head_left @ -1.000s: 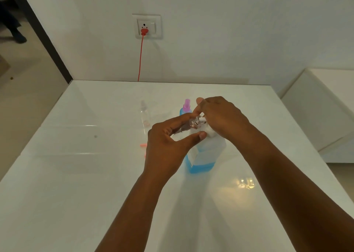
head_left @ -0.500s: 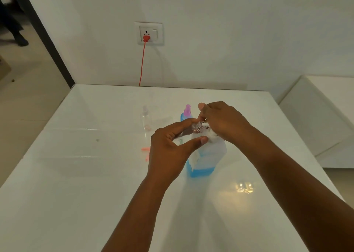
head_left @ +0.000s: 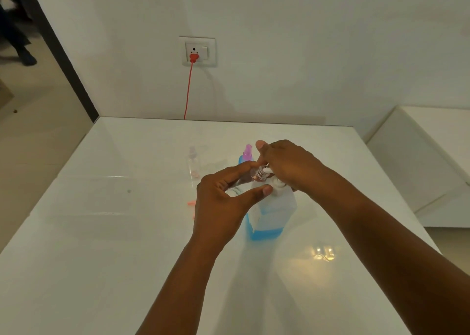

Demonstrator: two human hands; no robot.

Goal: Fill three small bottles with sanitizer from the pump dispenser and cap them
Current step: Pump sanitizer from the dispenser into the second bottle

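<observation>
A clear pump dispenser with a low layer of blue sanitizer stands mid-table. My right hand rests on its white pump head and covers most of it. My left hand holds a small clear bottle tilted, its threaded mouth at the white nozzle. Behind my hands stands a small blue bottle with a pink spray cap. Further left stands a small clear bottle with a clear spray cap, upright.
The white glossy table meets the wall at its far edge. Small pink pieces lie just left of my left hand. A red cord hangs from a wall socket. A white cabinet stands to the right.
Both hands stay at the pump with the small bottle at the nozzle. The view has tilted up slightly, so the scene sits lower in the frame.
</observation>
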